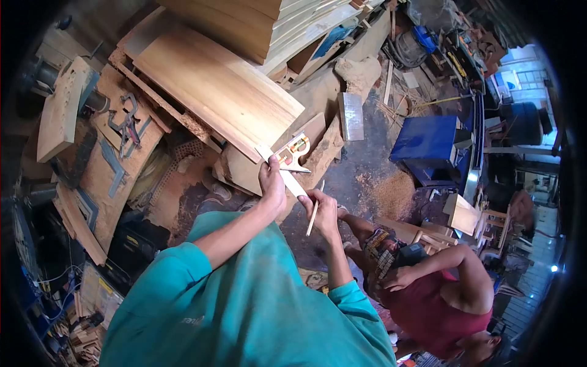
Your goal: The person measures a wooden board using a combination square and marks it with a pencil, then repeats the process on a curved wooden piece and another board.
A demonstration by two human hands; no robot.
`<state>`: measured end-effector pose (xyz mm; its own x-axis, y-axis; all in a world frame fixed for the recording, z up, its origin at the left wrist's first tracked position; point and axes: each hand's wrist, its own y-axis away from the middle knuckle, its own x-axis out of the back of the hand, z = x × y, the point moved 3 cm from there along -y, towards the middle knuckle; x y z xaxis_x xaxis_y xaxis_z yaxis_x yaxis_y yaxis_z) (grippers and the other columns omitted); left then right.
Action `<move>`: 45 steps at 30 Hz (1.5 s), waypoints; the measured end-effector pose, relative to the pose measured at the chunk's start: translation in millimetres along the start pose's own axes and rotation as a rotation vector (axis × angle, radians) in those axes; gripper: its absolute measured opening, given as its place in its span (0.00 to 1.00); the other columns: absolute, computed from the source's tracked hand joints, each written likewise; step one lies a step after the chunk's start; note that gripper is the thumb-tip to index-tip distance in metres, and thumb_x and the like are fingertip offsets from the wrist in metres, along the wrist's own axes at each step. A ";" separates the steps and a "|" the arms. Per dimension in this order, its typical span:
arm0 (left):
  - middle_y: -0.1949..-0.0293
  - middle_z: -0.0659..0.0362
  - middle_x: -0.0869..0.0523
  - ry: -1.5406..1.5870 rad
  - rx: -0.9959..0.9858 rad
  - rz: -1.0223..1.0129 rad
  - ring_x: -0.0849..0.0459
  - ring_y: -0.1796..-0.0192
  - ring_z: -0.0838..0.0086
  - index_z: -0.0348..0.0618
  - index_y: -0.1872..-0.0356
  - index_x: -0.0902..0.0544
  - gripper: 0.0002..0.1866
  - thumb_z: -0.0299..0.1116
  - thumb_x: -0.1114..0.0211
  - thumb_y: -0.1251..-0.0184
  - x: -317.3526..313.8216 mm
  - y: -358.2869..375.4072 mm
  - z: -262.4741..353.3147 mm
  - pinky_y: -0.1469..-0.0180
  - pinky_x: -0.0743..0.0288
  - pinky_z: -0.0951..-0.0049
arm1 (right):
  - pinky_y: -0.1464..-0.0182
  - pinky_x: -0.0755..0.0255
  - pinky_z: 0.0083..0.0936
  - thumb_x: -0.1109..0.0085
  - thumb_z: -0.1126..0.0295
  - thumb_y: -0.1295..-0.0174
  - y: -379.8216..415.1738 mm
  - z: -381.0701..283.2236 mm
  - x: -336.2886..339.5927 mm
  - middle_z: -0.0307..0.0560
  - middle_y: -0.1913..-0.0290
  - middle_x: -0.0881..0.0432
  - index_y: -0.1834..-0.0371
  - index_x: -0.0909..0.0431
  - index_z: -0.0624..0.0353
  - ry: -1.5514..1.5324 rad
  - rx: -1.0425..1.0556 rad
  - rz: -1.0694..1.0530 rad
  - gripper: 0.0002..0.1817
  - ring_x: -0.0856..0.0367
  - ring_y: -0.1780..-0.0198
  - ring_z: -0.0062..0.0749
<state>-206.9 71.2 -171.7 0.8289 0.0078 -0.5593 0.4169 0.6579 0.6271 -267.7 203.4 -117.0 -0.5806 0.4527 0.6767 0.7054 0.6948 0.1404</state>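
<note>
A combination square (295,151) with a pale flat blade lies across the near corner of a wide wooden board (214,79). My left hand (273,182) is closed on the square's blade close to its head, right at the board's end. To the right, my right hand (323,211) grips the lower end of the blade with its fingertips and also holds a thin pencil-like stick (313,219), which points down and toward me. Both hands are in front of my green shirt.
Stacked boards (226,24) rise behind the wide board. Clamps (126,125) lie on a bench at the left. A blue box (424,142) and sawdust (394,194) are at the right. A person in a red top (437,306) is close by at lower right.
</note>
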 end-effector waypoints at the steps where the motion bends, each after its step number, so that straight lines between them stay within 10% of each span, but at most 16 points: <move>1: 0.55 0.51 0.17 -0.023 0.026 -0.023 0.17 0.59 0.69 0.39 0.47 0.31 0.18 0.45 0.53 0.22 -0.4 0.2 2.8 0.57 0.19 0.67 | 0.72 0.28 0.33 0.32 0.65 0.43 -4.7 3.5 1.0 0.53 0.80 0.20 0.64 0.16 0.64 0.008 0.000 -0.009 0.12 0.21 0.79 0.38; 6: 0.47 0.48 0.21 0.077 0.026 -0.047 0.20 0.45 0.65 0.37 0.43 0.31 0.20 0.44 0.54 0.21 -9.3 4.0 19.5 0.39 0.27 0.58 | 0.73 0.30 0.31 0.31 0.65 0.44 -33.0 15.4 2.3 0.51 0.82 0.23 0.64 0.16 0.65 -0.077 -0.039 -0.120 0.12 0.25 0.80 0.30; 29: 0.53 0.53 0.18 0.048 0.035 0.126 0.17 0.52 0.66 0.35 0.46 0.26 0.20 0.43 0.43 0.27 -8.7 1.7 13.4 0.49 0.19 0.63 | 0.74 0.29 0.34 0.29 0.60 0.46 -59.3 -2.6 21.9 0.51 0.85 0.23 0.73 0.16 0.61 0.062 -0.108 -0.304 0.14 0.20 0.80 0.40; 36: 0.52 0.55 0.18 0.056 0.032 0.106 0.17 0.54 0.70 0.35 0.46 0.26 0.22 0.45 0.42 0.27 -4.3 -2.6 8.3 0.51 0.21 0.67 | 0.70 0.27 0.28 0.54 0.59 0.27 -100.1 -17.8 51.7 0.50 0.73 0.19 0.51 0.19 0.63 -0.429 0.083 -0.055 0.19 0.19 0.73 0.31; 39: 0.51 0.58 0.19 0.053 0.112 0.211 0.19 0.56 0.73 0.39 0.45 0.25 0.21 0.45 0.41 0.28 -18.5 8.6 24.0 0.55 0.24 0.73 | 0.69 0.27 0.25 0.49 0.67 0.33 -136.8 -72.8 37.2 0.49 0.71 0.17 0.50 0.19 0.65 -0.435 0.445 -0.238 0.16 0.19 0.72 0.29; 45: 0.60 0.63 0.18 0.144 0.062 0.166 0.20 0.62 0.82 0.45 0.53 0.23 0.07 0.31 0.43 0.28 1.3 -3.9 2.9 0.61 0.28 0.79 | 0.63 0.20 0.23 0.49 0.80 0.46 -164.0 -96.3 -29.1 0.48 0.70 0.14 0.63 0.19 0.67 -0.335 0.313 -0.639 0.10 0.14 0.66 0.26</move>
<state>-206.4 66.5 -173.3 0.8281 0.2224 -0.5146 0.3052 0.5912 0.7466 -327.4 22.5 -90.1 -0.9619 0.0216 0.2725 0.0746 0.9798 0.1857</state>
